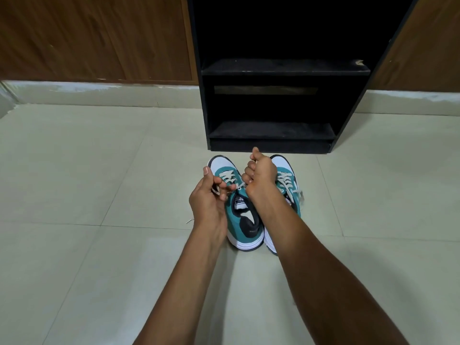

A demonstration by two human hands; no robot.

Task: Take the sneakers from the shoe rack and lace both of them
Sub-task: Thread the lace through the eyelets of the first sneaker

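Head view: two teal-and-white sneakers side by side on the pale tiled floor (pixel 99 170), before the black wooden shoe rack (pixel 273 100).
Left hand (pixel 207 197): grip pinched on the cream lace (pixel 230 179) of the left sneaker (pixel 245 220).
Right hand (pixel 261 174): grip fisted on the same lace.
Right sneaker (pixel 288 180): touching its mate, laced.

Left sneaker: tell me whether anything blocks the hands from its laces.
Nothing visible does. The left hand and right hand are already at the left sneaker, each gripping a lace end above its tongue. The right sneaker sits beside it, partly behind the right forearm.
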